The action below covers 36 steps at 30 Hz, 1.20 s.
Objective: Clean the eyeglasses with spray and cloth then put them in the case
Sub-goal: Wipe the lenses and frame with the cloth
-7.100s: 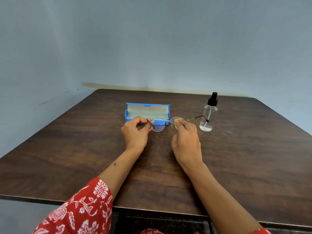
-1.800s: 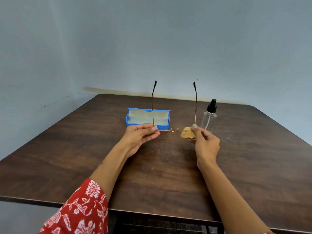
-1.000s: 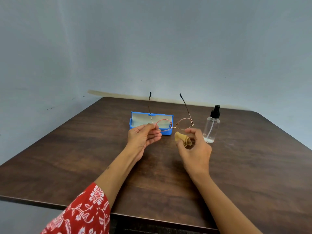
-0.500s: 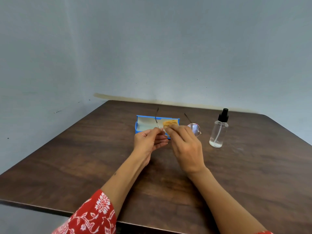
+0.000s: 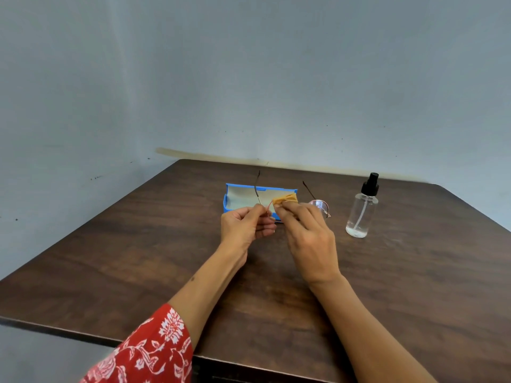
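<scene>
Grey wall behind, dark wood desk (image 5: 138, 258) in front of me. Blue case (image 5: 235, 199) lies open at the desk's far middle. My left hand (image 5: 246, 226) pinches the glasses (image 5: 320, 206) at their left rim, temples pointing up and away, held just above the desk before the case. My right hand (image 5: 307, 233) pinches the yellow cloth (image 5: 286, 199) onto the left lens. Spray bottle (image 5: 360, 214) stands upright at right, apart from both hands.

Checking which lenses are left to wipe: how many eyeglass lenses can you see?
1: the lens right of the right hand. The other is likely hidden behind the cloth.
</scene>
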Motion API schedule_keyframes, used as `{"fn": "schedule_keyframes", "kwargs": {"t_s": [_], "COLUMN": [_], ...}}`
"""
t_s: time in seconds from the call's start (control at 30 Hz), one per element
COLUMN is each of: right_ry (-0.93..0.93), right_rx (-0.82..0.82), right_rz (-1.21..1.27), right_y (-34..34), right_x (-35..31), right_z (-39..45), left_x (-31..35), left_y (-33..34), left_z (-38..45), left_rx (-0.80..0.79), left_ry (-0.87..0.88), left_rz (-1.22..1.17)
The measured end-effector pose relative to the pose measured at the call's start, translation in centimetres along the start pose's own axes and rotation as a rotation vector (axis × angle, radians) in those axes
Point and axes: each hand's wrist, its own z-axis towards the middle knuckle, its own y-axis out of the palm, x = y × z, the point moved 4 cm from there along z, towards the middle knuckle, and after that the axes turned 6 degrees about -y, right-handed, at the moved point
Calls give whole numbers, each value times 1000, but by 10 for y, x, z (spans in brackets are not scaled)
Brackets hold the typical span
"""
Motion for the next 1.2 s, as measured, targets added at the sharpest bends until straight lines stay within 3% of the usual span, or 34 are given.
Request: {"fn": "schedule_keyframes", "kwargs": {"t_s": [0.13, 0.33, 0.53, 0.77, 0.97, 1.2], "right_ry": [-48, 80, -89, 43, -132, 29], "right_rx": [-53, 15, -70, -42, -101, -21], "right_rz": [29, 7, 54, -33, 17, -35], "right_y": [5, 0, 10, 7, 11, 4], "right_x": [-4, 7, -13, -1, -14, 3], "right_z": [-3, -2, -2, -3, -3, -5], "left_x": [0, 0, 0, 0, -1, -2], "left_y": [-1, 0, -3, -2, -3, -3], "left_z": [1, -1, 1, 0, -1, 2], "left_rx": [30, 25, 59, 41, 64, 46], "left_ry": [14, 23, 45, 34, 64, 66], "left_rz": [-6, 19, 14, 29, 36, 41]}}
